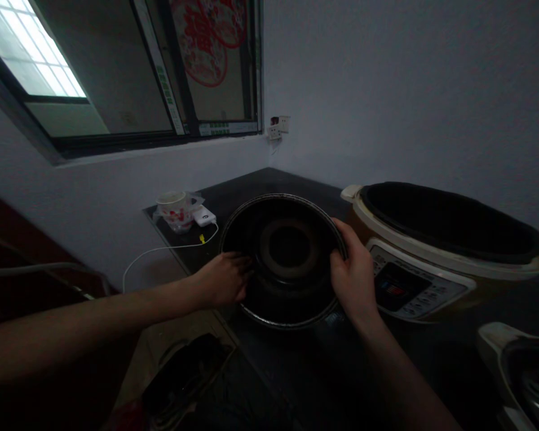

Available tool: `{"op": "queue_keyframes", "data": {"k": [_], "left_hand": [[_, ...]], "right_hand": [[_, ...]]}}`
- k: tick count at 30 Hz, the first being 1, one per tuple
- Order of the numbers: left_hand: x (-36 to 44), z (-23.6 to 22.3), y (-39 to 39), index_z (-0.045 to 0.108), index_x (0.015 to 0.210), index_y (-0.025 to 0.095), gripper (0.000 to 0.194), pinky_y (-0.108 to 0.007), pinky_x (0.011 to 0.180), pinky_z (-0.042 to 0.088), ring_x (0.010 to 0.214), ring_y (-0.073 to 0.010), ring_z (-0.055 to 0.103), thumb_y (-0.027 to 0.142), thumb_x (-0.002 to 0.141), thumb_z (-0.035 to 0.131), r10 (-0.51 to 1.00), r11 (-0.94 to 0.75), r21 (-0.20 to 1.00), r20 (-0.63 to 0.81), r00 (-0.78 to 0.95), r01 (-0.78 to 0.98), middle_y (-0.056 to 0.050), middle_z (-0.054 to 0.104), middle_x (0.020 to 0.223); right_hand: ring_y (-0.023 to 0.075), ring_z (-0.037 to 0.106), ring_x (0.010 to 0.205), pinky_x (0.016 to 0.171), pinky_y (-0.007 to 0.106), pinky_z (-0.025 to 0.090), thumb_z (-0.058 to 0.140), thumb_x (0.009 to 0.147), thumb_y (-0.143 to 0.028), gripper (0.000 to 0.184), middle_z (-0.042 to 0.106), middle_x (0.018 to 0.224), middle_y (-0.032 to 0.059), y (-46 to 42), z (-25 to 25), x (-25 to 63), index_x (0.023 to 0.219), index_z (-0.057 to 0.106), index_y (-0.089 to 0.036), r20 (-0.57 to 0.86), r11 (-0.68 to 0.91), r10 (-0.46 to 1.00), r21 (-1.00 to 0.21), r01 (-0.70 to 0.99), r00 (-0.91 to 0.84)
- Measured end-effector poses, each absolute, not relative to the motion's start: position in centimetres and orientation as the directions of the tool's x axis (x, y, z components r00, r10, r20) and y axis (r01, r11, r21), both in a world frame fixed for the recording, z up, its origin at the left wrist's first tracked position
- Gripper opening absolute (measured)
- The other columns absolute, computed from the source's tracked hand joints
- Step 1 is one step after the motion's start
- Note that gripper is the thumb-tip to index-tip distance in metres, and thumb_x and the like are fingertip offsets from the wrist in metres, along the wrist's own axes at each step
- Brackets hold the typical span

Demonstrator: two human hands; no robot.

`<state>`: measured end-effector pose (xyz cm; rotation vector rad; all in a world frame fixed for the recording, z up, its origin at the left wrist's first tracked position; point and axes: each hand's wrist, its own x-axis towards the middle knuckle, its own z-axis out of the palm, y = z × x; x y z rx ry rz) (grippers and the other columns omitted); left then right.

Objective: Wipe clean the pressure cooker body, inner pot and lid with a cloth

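A round, dark inner pot (291, 293) with a thin silvery rim is tilted toward me above the dark counter, showing its hollow side and a paler ring around the middle. My right hand (354, 269) grips its right rim, thumb on the inside and fingers behind the edge. At the left rim, my left hand (224, 278) is closed over the edge. Its fingers reach onto the inner wall, where shadow hides the tips. Just right of my right hand stands a large electric cooker (431, 269) with a cream rim, button panel and uncovered black cavity.
A plastic-wrapped cup (175, 209) and a small white device (204, 216) with a white cable (161, 247) sit at the counter's left edge. Another lidless appliance (498, 341) is at lower right. Below the counter edge lies a dark bag-like thing (186, 371). Sockets (278, 127) are on the wall.
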<state>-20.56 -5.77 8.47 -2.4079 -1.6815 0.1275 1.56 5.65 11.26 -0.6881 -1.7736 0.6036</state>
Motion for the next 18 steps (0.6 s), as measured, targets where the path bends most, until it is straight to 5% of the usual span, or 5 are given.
{"op": "queue_keyframes", "data": {"k": [5,10,18], "left_hand": [[-21.5,10.3,-3.6,0.071,0.1,0.016,0.029,-0.045,0.106,0.028,0.118,-0.0287,0.052,0.022,0.079,0.052,0.96,-0.26,-0.29,0.029,0.28,0.921,-0.012,0.069,0.11],[-20.7,9.3,-2.6,0.072,0.096,0.012,0.029,-0.043,0.102,0.033,0.114,-0.0293,0.056,0.026,0.083,0.049,0.967,-0.244,-0.388,-0.026,0.254,0.889,-0.016,0.069,0.11],[-21.0,7.8,-1.7,0.063,0.115,0.006,0.037,-0.045,0.104,0.034,0.123,-0.0313,0.05,0.027,0.086,0.05,0.976,-0.214,-0.338,-0.028,0.218,0.917,-0.022,0.059,0.125]], "right_hand": [[0.021,0.056,0.114,0.103,0.043,0.04,0.041,0.067,-0.003,0.056,0.063,0.119,0.0068,6.6,10.7,1.9,0.118,0.058,-0.02,0.648,0.682,0.727,-0.72,0.129,-0.226],[0.0218,0.055,0.115,0.103,0.044,0.04,0.04,0.067,-0.002,0.058,0.062,0.12,0.0062,6.3,10.8,1.7,0.12,0.057,-0.02,0.654,0.694,0.713,-0.71,0.12,-0.255],[0.0211,0.053,0.117,0.103,0.044,0.04,0.038,0.07,0.0,0.06,0.061,0.124,0.0048,5.1,10.8,1.1,0.123,0.055,-0.022,0.704,0.745,0.662,-0.655,0.125,-0.255]]}}
